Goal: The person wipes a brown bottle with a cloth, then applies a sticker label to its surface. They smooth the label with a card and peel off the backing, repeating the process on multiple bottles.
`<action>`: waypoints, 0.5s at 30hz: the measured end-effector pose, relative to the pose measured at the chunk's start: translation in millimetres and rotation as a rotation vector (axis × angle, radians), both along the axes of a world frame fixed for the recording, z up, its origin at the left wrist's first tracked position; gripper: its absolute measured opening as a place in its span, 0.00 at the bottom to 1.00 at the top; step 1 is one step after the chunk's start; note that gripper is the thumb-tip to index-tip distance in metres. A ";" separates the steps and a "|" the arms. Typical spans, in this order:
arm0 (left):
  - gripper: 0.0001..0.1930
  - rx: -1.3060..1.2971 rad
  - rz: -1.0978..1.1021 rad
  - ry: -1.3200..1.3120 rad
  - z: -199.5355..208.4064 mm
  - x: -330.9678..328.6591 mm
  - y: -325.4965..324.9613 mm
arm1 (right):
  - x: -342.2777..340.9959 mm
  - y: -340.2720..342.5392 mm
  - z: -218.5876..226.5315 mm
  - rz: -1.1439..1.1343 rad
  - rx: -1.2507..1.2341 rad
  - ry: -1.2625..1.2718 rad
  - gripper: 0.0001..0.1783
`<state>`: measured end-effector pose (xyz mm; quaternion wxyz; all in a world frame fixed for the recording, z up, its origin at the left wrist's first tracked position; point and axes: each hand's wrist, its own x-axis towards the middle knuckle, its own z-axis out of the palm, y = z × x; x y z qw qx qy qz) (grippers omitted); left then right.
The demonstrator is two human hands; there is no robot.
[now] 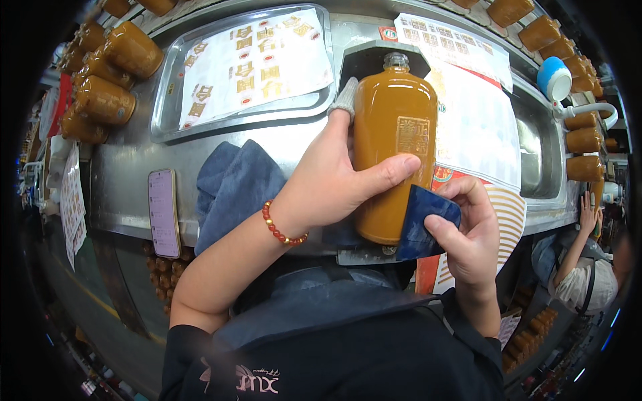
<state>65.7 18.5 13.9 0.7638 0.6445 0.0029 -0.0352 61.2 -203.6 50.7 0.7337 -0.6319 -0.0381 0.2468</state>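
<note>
A glossy amber-brown bottle [391, 127] with a raised square of characters and a short clear neck lies tilted before me, its neck pointing away. My left hand [348, 167] grips its left side, thumb across the front; a grey knit finger cover shows on one finger, and the other fingers are hidden behind the bottle. In my right hand [471, 230] is a flat dark-blue scraper [428, 224], pinched between thumb and fingers. Its edge lies against the bottle's lower right side. Behind the bottle's neck stands a dark angular holder [358, 59].
A metal tray [170, 110] carries a sheet of gold labels [261, 63]. Nearby lie a blue cloth [234, 180] and a phone [164, 214]. More printed sheets [478, 127] lie right, beside a sink [538, 160]. Brown bottles [134, 50] line both sides. Another person [588, 281] works at far right.
</note>
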 end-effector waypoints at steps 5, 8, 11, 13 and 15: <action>0.46 -0.015 0.006 -0.007 -0.1 0.9 -1.9 | 0.2 -0.1 0.2 0.004 0.001 0.007 0.18; 0.46 -0.007 0.005 -0.001 -1.8 1.1 -1.4 | 0.0 -0.8 -1.2 0.006 0.009 0.006 0.18; 0.46 -0.012 0.012 -0.008 -3.1 0.9 -1.6 | -0.8 -2.1 -2.5 -0.001 0.003 -0.004 0.18; 0.46 -0.033 0.012 0.000 -2.2 0.1 -1.6 | 3.6 -4.0 0.5 -0.007 -0.004 0.002 0.18; 0.46 -0.063 0.002 0.028 -2.0 -7.2 -2.0 | 14.8 -8.3 14.0 -0.010 -0.007 0.023 0.18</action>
